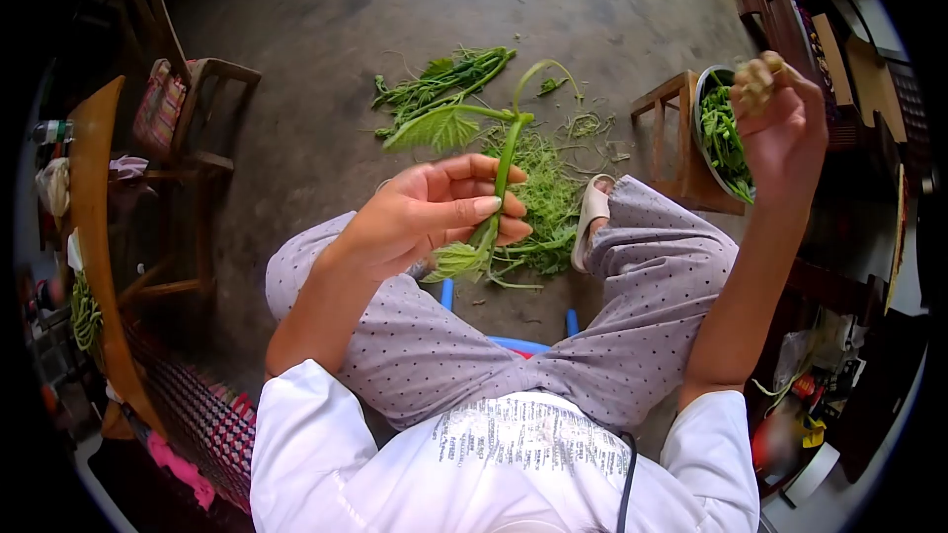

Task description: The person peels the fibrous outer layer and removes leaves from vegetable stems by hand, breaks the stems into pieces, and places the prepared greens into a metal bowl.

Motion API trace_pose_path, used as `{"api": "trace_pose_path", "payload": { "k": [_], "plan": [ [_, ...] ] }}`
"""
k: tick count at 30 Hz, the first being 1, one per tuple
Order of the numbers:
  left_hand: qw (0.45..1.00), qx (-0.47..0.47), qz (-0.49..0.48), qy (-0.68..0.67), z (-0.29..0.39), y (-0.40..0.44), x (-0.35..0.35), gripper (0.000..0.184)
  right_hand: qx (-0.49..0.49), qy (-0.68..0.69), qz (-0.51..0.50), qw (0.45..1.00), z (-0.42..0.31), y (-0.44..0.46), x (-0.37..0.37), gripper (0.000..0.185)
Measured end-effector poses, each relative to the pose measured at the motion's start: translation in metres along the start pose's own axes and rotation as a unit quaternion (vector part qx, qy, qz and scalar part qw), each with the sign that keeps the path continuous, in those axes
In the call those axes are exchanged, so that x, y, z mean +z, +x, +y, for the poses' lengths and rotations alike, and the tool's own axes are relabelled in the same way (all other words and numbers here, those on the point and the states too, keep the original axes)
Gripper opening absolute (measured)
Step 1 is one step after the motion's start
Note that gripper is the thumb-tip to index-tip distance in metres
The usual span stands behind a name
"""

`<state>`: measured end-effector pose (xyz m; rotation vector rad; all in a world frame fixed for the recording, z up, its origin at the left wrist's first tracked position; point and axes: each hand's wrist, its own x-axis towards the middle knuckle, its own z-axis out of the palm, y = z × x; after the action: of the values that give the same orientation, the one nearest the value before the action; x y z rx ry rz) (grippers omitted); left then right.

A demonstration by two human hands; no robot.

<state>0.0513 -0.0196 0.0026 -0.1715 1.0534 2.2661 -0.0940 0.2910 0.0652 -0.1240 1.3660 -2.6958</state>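
My left hand (415, 212) pinches a green vine shoot (509, 153) upright between thumb and fingers in front of my lap. A broad leaf (439, 128) spreads left from its top, and a thin stalk curls over to the right. More leaf hangs below my fingers. At the right, my right hand (785, 133) is raised beside a round basin (700, 123) of cut greens (723, 138). Its fingers look bent, with a blurred yellowish patch (757, 84) at the tips; whether they hold anything is unclear.
On the concrete floor lie a bundle of vine shoots (444, 89) and a heap of stringy green trimmings (538, 192) near my foot. The basin rests on a wooden stool (671, 138). A wooden chair (193, 99) and a table edge (94, 158) stand at left; dark furniture lines the right.
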Motion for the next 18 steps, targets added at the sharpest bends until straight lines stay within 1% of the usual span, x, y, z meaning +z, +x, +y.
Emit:
{"api": "trace_pose_path", "payload": {
  "k": [1,2,3,4,6,8,9,10,12,15,17,18],
  "plan": [
    [1.0,0.009,0.016,0.009,0.0,0.001,0.001,0.039,0.09,-0.019,-0.067,0.994,0.012,-0.005,0.002,0.02],
    [1.0,0.009,0.019,0.008,0.0,0.003,0.003,0.039,0.178,-0.038,-0.133,0.974,0.023,-0.01,0.008,0.021],
    [0.999,0.028,0.03,0.013,-0.001,0.004,0.005,0.039,0.2,-0.149,-0.163,0.955,0.036,-0.021,0.025,0.019],
    [0.998,0.045,0.043,0.018,-0.001,0.005,0.006,0.04,0.22,-0.256,-0.19,0.922,0.051,-0.033,0.044,0.018],
    [0.997,0.052,0.049,0.016,-0.005,0.008,0.005,0.042,0.224,-0.345,-0.225,0.883,0.078,-0.049,0.056,0.018],
    [0.992,0.103,0.074,0.024,-0.01,0.011,0.004,0.044,0.149,-0.404,-0.232,0.872,0.098,-0.06,0.06,0.018],
    [0.989,0.112,0.091,0.044,-0.011,0.012,0.005,0.043,0.136,-0.404,-0.209,0.88,0.105,-0.063,0.063,0.018],
    [0.989,0.111,0.091,0.043,-0.01,0.012,0.008,0.043,0.138,-0.403,-0.208,0.88,0.107,-0.065,0.068,0.018],
    [0.973,0.132,0.138,0.129,-0.009,0.012,0.014,0.04,0.156,-0.428,-0.196,0.869,0.109,-0.066,0.075,0.016],
    [0.965,0.149,0.138,0.165,-0.019,0.016,0.006,0.043,0.139,-0.446,-0.19,0.863,0.115,-0.067,0.074,0.016],
    [0.968,0.138,0.13,0.165,-0.014,0.013,0.006,0.045,0.132,-0.455,-0.194,0.859,0.116,-0.066,0.074,0.017],
    [0.97,0.128,0.119,0.166,-0.011,0.012,0.007,0.048,0.132,-0.427,-0.195,0.873,0.116,-0.064,0.074,0.015]
  ]
}}
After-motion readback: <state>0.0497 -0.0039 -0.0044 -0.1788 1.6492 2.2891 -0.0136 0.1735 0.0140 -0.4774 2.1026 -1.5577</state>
